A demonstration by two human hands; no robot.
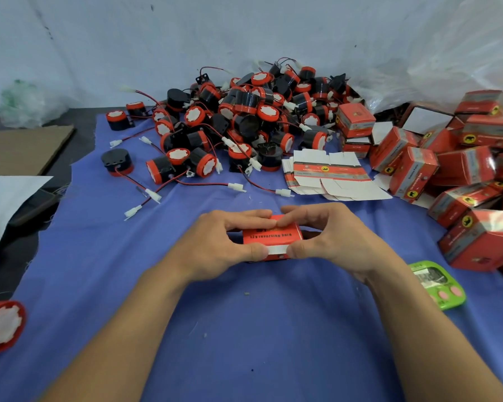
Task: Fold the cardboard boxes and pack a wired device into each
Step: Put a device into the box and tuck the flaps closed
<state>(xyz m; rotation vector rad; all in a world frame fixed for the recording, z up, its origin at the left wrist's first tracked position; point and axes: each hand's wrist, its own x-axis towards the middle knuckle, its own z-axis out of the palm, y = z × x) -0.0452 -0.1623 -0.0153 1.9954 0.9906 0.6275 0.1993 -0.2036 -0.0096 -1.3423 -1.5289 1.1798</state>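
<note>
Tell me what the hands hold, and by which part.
Both grip one red cardboard box: the left hand pinches its left end, the right hand its right end.

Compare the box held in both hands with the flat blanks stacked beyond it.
The held box is folded up into shape; the flat blanks lie unfolded in a stack. The left hand and right hand grip the held box; the flat blanks rest untouched on the blue cloth. The held box shows mostly red; the flat blanks show much white. Both carry red print.
</note>
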